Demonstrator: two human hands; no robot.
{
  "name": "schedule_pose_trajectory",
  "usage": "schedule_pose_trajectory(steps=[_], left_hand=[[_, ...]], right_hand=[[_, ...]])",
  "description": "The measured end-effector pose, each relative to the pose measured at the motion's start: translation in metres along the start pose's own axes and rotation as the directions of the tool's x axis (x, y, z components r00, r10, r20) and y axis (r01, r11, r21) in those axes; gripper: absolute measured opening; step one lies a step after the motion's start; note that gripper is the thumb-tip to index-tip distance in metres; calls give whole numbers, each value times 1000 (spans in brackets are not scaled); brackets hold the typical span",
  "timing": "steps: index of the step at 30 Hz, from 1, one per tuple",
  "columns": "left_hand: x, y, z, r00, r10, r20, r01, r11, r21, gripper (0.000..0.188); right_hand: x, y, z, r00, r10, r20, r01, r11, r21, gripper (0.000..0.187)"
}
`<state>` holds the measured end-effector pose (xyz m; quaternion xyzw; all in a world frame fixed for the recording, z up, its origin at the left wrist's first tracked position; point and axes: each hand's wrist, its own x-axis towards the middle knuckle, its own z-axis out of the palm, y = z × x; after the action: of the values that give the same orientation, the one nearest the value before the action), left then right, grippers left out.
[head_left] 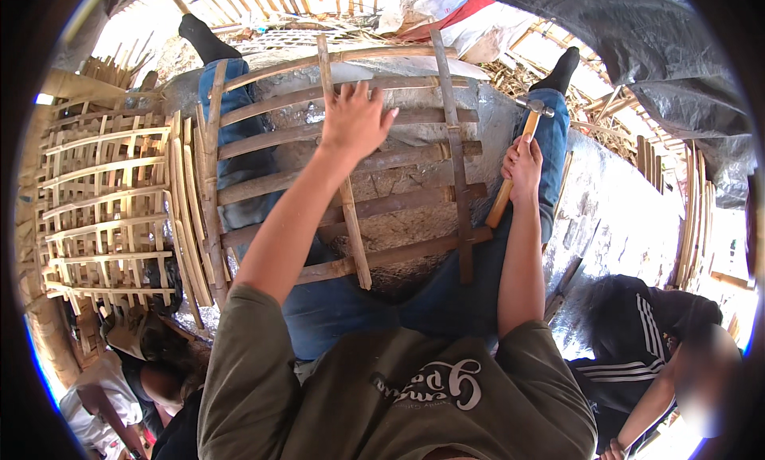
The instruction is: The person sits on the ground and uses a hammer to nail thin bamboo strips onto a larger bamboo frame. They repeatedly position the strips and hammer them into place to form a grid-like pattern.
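Note:
A lattice of split bamboo slats lies across my outstretched legs, several crosswise slats laid over by a few lengthwise ones. My left hand rests palm down near its far side, beside the upper end of the middle lengthwise slat. Its fingers are apart, with the thumb out to the right, and nothing shows in its grip. On the right, my right hand is wrapped round the wooden handle of a hammer. The metal hammer head points away from me, over my right shin and clear of the lattice.
Finished bamboo lattices are stacked on the left, with loose strips beside them. One person sits close at the lower right, another at the lower left. Dark sheeting hangs at the upper right; bamboo scraps lie beyond my feet.

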<state>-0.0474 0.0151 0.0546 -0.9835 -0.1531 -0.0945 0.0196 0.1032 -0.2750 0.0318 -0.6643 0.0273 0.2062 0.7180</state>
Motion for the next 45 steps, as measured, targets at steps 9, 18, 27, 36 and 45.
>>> schedule_pose_trajectory(steps=[9, 18, 27, 36, 45], left_hand=[[5, -21, -14, 948, 119, 294, -112, 993, -40, 66], [0, -36, -4, 984, 78, 163, -79, 997, 3, 65], [13, -2, 8, 971, -94, 221, 140, 970, -200, 60], [8, 4, 19, 973, -201, 113, 219, 958, -186, 60], [9, -3, 19, 931, -256, 259, 290, 951, -103, 78]], right_hand=[[0, 4, 4, 999, -22, 30, 24, 999, -45, 31], [0, 2, 3, 1000, -22, 20, 22, 1000, -22, 32], [1, 6, 4, 1000, -5, 23, 7, 997, -72, 31], [-15, -1, 14, 998, -56, -15, 52, 983, -178, 28], [-59, -85, 81, 827, -248, 505, 524, 13, -852, 20]])
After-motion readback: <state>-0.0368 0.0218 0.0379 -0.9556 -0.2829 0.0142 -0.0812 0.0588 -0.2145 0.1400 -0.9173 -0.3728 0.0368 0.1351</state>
